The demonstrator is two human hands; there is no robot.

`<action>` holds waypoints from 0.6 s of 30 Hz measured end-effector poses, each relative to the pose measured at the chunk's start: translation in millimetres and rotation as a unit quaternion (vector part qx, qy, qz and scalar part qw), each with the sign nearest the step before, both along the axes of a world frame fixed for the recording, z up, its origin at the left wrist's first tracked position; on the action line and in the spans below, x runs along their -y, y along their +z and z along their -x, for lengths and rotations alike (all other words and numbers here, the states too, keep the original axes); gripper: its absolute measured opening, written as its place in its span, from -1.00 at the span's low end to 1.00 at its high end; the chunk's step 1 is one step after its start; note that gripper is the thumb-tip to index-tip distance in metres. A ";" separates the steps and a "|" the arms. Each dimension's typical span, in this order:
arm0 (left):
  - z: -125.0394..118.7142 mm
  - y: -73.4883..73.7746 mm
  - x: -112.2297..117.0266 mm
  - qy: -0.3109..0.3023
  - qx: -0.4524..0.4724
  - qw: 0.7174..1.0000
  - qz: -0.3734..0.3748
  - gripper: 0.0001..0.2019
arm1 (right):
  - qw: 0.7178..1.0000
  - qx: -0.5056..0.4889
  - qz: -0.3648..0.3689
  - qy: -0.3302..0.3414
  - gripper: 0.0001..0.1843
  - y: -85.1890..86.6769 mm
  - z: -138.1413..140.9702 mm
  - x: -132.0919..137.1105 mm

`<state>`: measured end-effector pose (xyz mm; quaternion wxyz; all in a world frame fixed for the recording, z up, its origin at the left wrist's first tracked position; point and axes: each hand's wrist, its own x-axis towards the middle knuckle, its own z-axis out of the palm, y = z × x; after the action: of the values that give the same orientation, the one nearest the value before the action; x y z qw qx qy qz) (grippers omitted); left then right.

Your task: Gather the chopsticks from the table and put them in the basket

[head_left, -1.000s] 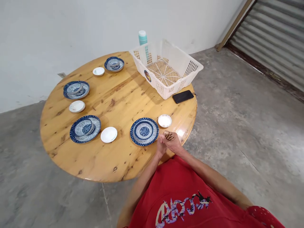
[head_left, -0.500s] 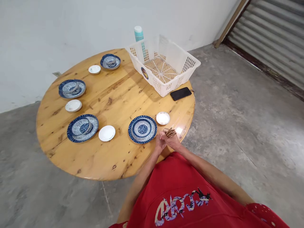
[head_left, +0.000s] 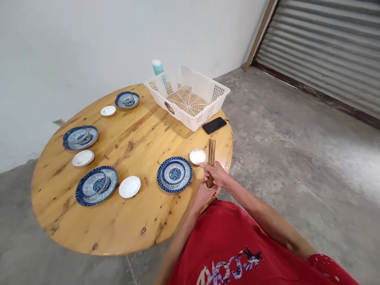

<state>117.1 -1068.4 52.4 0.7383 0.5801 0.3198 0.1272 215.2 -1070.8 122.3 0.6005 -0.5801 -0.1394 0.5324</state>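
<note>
The round worktop (head_left: 142, 146) looks laid at four places, its middle giving most room for moving. A white basket (head_left: 208, 114) stands at the far right edge. Blue plates (head_left: 159, 174) with bowls (head_left: 89, 186) follow the far, left and near edges, white dishes (head_left: 130, 187) beside them. A phone (head_left: 214, 125) narrows the right edge. At the near right edge, the left hand (head_left: 204, 194) and right hand (head_left: 218, 174) hold a closed grip around a chopstick bundle (head_left: 211, 149), which seems the part left unplaced.

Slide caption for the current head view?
Left hand and right hand hold brown chopsticks at a wooden table.
</note>
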 end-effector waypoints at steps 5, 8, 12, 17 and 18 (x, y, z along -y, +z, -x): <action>15.3 25.2 13.0 -0.030 0.066 0.988 0.138 -0.61 | 0.993 -0.117 0.019 0.019 -0.46 11.9 -12.4 7.5; 19.1 39.5 15.7 -0.029 0.090 0.978 0.185 -0.56 | 0.985 -0.167 0.008 0.038 -0.44 11.9 -23.0 11.4; 13.4 50.3 20.7 -0.011 0.062 0.980 0.188 -0.53 | 0.976 -0.211 -0.015 0.041 -0.46 11.1 -33.6 14.8; -11.6 52.5 32.0 0.025 -0.001 0.986 0.167 -0.48 | 0.978 -0.204 -0.025 -0.023 -0.46 8.9 -44.2 17.1; -19.2 52.9 34.3 0.023 -0.012 0.987 0.161 -0.48 | 0.980 -0.192 -0.024 -0.043 -0.47 8.0 -47.6 19.3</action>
<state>136.3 -1102.7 105.3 0.8149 0.4477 0.3582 0.0847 262.8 -1090.1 130.3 0.6524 -0.4575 -0.0089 0.6041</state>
